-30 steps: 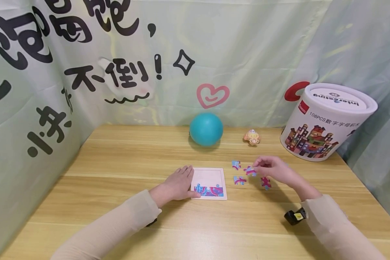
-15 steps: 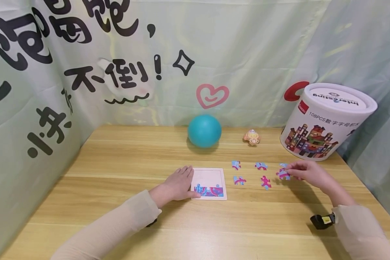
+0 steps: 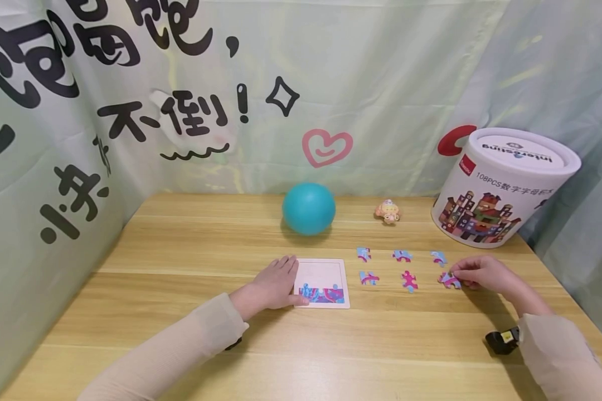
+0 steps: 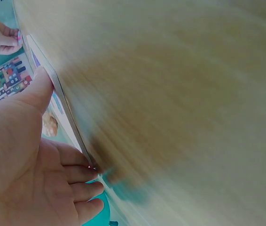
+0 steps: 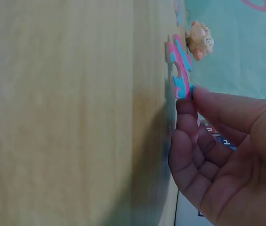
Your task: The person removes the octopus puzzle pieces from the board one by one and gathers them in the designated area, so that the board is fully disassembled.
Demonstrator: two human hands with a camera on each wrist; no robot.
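Head view: the right hand [image 3: 485, 274] pinches a flat pink-and-blue jigsaw piece [image 3: 448, 280]; the left hand [image 3: 273, 284], fingers straight, touches a square whitish puzzle tray [image 3: 326, 272]

We see the head view bright, lit from above; a pale sheen lies on the wooden tabletop [image 3: 301, 365]; soft shadows fall below the teal ball [image 3: 308, 209] and right hand [image 3: 486, 275]; wide-angle stretch tilts the white bucket [image 3: 501, 186] outward; we find both wrist views dimmer, hazier, the tabletop blurred in the left.
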